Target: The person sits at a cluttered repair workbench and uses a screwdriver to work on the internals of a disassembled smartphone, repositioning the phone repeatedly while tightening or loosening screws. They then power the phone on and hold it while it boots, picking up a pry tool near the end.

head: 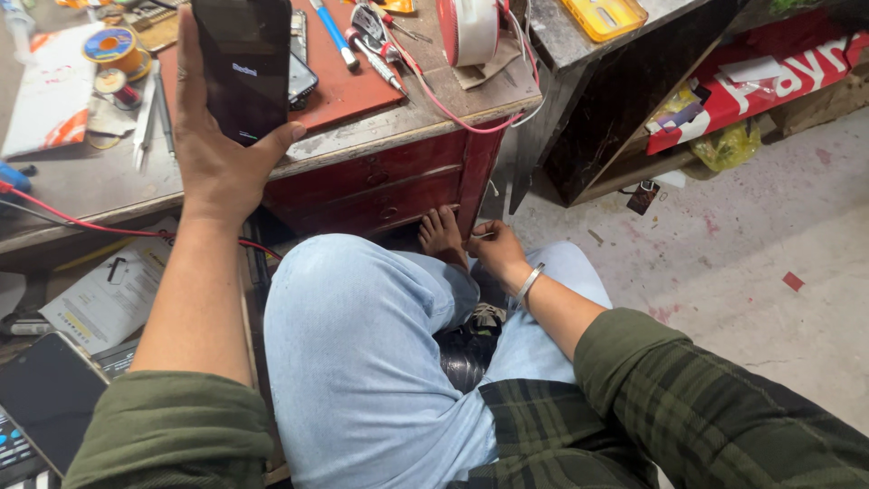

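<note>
A person sits cross-legged before a low red-drawered counter (380, 172). The left hand (217, 154) holds a dark smartphone (243, 68) upright above the counter, fingers wrapped round its edges, screen facing up. The phone looks light, stiff, smooth glass, likely slippery and fragile; the side edges seem the best hold. The right hand (496, 249), loosely curled near a bare foot (442, 234) below the counter, pinches something thin, unclear what
</note>
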`<state>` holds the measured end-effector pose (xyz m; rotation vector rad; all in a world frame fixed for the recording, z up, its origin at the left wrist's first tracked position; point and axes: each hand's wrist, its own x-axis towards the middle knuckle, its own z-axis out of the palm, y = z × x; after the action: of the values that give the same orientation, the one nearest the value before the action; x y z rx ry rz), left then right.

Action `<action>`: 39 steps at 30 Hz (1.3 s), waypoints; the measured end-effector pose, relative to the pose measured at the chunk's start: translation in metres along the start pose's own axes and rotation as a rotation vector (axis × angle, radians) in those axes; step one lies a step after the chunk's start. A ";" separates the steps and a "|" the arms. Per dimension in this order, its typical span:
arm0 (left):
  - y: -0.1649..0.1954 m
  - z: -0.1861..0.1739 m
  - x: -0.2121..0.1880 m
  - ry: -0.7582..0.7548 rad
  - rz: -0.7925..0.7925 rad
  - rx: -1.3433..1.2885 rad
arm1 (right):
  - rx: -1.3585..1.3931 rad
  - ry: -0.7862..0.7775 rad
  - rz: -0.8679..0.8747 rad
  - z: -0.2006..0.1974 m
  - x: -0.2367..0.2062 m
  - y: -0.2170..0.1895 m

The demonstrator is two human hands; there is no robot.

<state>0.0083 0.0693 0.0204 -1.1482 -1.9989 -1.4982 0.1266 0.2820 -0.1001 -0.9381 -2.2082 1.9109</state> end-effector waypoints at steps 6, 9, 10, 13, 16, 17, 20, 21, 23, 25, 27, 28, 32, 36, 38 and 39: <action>-0.011 -0.001 -0.004 -0.001 -0.031 0.011 | -0.086 0.029 -0.048 0.006 0.010 0.000; -0.016 -0.002 -0.003 0.003 0.035 0.048 | -0.143 -0.011 -0.110 0.012 0.015 -0.002; -0.018 -0.002 -0.003 0.004 0.029 0.026 | -0.139 -0.050 -0.110 0.015 0.016 -0.003; -0.025 -0.002 -0.006 0.001 0.025 0.030 | -0.262 -0.054 -0.157 0.023 0.021 0.000; -0.033 -0.004 -0.006 -0.013 -0.032 0.015 | -0.385 0.001 -0.260 0.030 0.029 0.002; -0.036 -0.004 -0.007 -0.013 -0.034 0.008 | -0.419 0.019 -0.297 0.032 0.032 0.003; -0.045 -0.005 -0.009 -0.005 -0.008 -0.003 | -0.547 0.002 -0.261 0.036 0.040 0.006; -0.048 -0.005 -0.009 -0.001 -0.011 -0.009 | -0.578 -0.016 -0.227 0.039 0.043 0.006; -0.054 -0.006 -0.011 -0.002 -0.057 -0.028 | -0.639 -0.057 -0.153 0.042 0.049 0.006; -0.059 -0.006 -0.012 -0.002 -0.048 -0.019 | -0.565 -0.091 -0.119 0.044 0.055 0.007; -0.063 -0.005 -0.013 -0.003 -0.053 -0.020 | -0.455 -0.100 -0.086 0.046 0.060 0.010; -0.065 -0.004 -0.014 -0.002 -0.079 -0.032 | -0.381 -0.093 -0.073 0.048 0.063 0.013; -0.070 -0.004 -0.016 0.004 -0.071 0.003 | 0.083 -0.188 -0.146 0.055 0.075 0.021; -0.075 -0.004 -0.018 0.001 -0.077 0.000 | 0.143 -0.256 -0.219 0.060 0.082 0.029; -0.077 -0.004 -0.018 0.002 -0.077 0.009 | 0.202 -0.315 -0.264 0.062 0.085 0.034; -0.079 -0.004 -0.018 0.002 -0.077 0.009 | 0.141 -0.299 -0.264 0.062 0.087 0.036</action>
<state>-0.0442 0.0520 -0.0387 -1.0766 -2.0679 -1.5250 0.0436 0.2714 -0.1750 -0.3377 -2.1710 2.1537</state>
